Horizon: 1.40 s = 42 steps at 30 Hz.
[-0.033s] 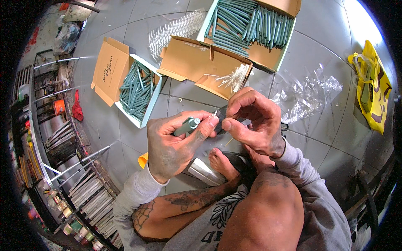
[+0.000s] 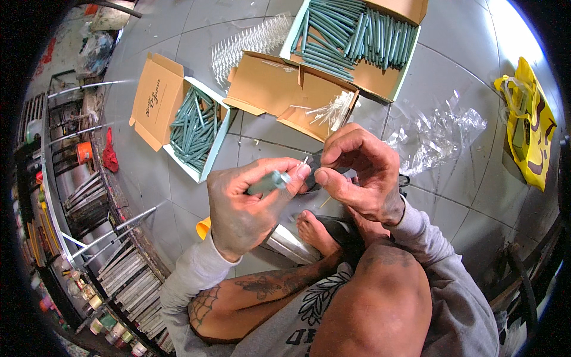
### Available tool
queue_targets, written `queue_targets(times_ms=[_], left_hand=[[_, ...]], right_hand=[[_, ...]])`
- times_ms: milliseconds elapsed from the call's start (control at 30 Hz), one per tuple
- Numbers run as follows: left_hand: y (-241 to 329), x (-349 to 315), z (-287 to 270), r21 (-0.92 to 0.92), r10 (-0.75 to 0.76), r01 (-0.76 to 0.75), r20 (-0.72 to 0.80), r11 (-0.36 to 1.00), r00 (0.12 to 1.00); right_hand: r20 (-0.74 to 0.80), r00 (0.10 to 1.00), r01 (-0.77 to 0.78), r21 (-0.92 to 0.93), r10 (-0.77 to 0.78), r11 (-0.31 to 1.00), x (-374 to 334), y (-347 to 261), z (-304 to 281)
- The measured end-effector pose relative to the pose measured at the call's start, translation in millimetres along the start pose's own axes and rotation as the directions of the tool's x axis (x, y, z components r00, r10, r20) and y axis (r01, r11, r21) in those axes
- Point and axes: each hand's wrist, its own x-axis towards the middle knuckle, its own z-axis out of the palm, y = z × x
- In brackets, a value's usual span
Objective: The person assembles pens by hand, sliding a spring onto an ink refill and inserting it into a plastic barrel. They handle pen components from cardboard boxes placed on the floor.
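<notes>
My left hand is closed around a grey-green pen-like tube, which looks blurred. Between the thumb and forefinger of that hand a small white stick pokes up. Close by on the right, my right hand has its fingers curled, thumb and forefinger tips near the white stick. Whatever those fingertips hold, if anything, is too small to make out. Beyond my hands, a smaller box is filled with loose grey-green tubes. A larger box contains more of them.
An open cardboard piece holds thin white sticks. A clear spiky plastic strip lies behind it. Crumpled clear plastic and a yellow bag rest on the tiles at right. A metal rack stands at left.
The grey-green tube in my left hand has shifted slightly right and down and become blurred. My right hand stays nearly in place.
</notes>
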Motion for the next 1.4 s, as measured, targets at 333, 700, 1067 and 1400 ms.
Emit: queue_targets(times_ms=[333,700,1067,1400], left_hand=[[-14.9,1.1,1.0,0.347,0.441,-0.401,-0.04,0.848,0.897],[-13.5,3.2,0.6,0.425,0.573,-0.524,0.018,0.738,0.82],[-3.6,-0.9,-3.0,0.207,0.314,-0.323,0.076,0.924,0.947],[-7.8,-3.6,-1.5,0.056,0.293,-0.293,0.013,0.954,0.956]], right_hand=[[0.035,0.999,-0.024,-0.122,0.029,0.992,3.5,-13.0,4.6],[0.038,0.994,0.113,-0.242,-0.107,0.964,7.4,-9.3,2.5],[0.093,0.972,0.237,-0.329,-0.218,0.914,10.7,-13.7,2.1],[-0.017,0.962,0.246,-0.37,-0.271,0.896,9.9,-19.0,11.7]])
